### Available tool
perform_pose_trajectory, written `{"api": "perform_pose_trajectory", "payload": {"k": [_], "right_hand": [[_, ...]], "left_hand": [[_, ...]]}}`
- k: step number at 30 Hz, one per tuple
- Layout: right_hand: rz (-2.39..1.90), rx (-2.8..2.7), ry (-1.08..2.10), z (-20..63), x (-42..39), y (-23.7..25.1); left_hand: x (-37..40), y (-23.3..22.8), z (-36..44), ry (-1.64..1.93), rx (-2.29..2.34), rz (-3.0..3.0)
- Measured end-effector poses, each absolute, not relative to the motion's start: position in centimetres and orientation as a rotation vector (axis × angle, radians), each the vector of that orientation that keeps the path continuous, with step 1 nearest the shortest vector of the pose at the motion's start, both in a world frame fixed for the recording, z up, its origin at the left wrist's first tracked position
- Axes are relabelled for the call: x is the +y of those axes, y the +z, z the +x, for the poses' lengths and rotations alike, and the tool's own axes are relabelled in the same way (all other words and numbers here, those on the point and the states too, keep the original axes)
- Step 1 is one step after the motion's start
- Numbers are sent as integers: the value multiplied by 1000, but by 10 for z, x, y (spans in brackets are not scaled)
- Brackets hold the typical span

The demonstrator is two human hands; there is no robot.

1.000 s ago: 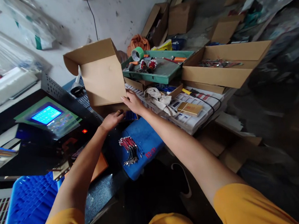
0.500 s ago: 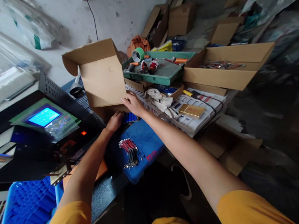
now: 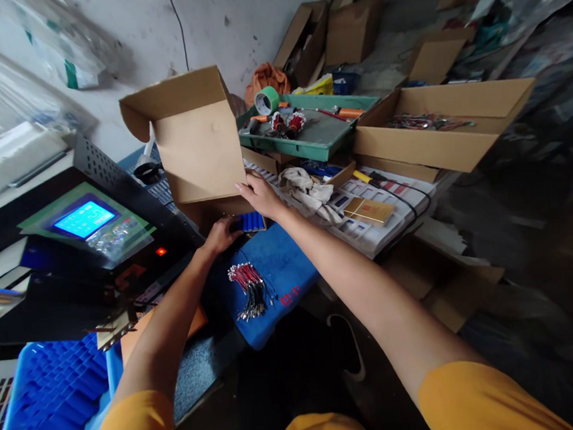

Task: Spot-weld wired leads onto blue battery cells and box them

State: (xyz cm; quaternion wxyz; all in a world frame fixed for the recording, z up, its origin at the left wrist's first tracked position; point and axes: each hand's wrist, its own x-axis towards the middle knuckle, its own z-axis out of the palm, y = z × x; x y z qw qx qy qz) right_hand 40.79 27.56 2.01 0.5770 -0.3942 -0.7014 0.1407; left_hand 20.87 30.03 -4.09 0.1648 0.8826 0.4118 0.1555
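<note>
A cardboard box [image 3: 201,157] stands with its lid raised at the back of the blue work surface. My right hand [image 3: 260,194] is closed on the lid's lower right edge, thumb on the inner face. Low in the box opening, my left hand [image 3: 222,235] has its fingers and thumb closed at the left end of a row of blue cylindrical cells [image 3: 253,222]. Its fingertips are partly in shadow. Nearer to me, a bundle of red and black wire leads with white connectors [image 3: 250,288] lies on the blue mat [image 3: 285,262].
On the left is a black machine with a lit blue screen [image 3: 86,220], above a blue crate [image 3: 24,372] of blue packs. To the right are a green tray [image 3: 328,151] with tape and tools, an open carton [image 3: 421,146] of wires, and a white rag [image 3: 307,190].
My left hand has shifted slightly, and its thumb now shows extended against the blue cells, more of which are visible. My right hand stays on the lid; the view has shifted a little.
</note>
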Motion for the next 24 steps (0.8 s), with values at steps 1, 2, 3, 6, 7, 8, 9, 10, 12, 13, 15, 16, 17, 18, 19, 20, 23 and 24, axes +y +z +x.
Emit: {"api": "perform_pose_trajectory", "payload": {"k": [1,2,3,6,7,8,9,10,12,13,15,16,17,18,19,20,23,24], "right_hand": [[-933,-1640,327,407,276,20],[-946,-1636,325,407,276,20],[-956,-1630,324,406,276,20],[-955,-1624,319,405,276,20],[-947,-1625,319,404,277,20],[-938,-1627,320,404,278,20],[-928,-1630,323,405,279,20],[-921,-1632,327,405,280,20],[-903,-1637,334,406,282,19],[-894,-1637,337,406,283,18],[-880,-1631,342,406,285,17],[-874,-1627,344,406,286,17],[-870,-1622,343,406,286,17],[-867,-1619,342,406,287,17],[-864,-1617,341,406,287,17],[-862,-1617,340,406,287,17],[-851,-1621,344,407,286,19],[-847,-1622,347,407,285,20]], "left_hand": [[298,-41,209,457,1173,2479],[296,-40,209,471,1171,2432],[294,-39,208,489,1170,2372],[292,-32,204,597,1218,2199],[292,-27,201,646,1257,2170],[293,-23,197,686,1302,2163],[294,-18,192,709,1346,2178],[294,-12,187,707,1382,2207],[294,-3,176,639,1436,2290],[292,0,171,583,1459,2338],[286,1,165,436,1523,2425],[282,-1,163,349,1574,2460],[278,-4,163,262,1631,2489],[274,-8,163,189,1685,2507],[271,-13,163,136,1733,2518],[268,-18,164,108,1769,2525],[265,-29,165,114,1832,2526],[266,-32,166,120,1855,2523]]}}
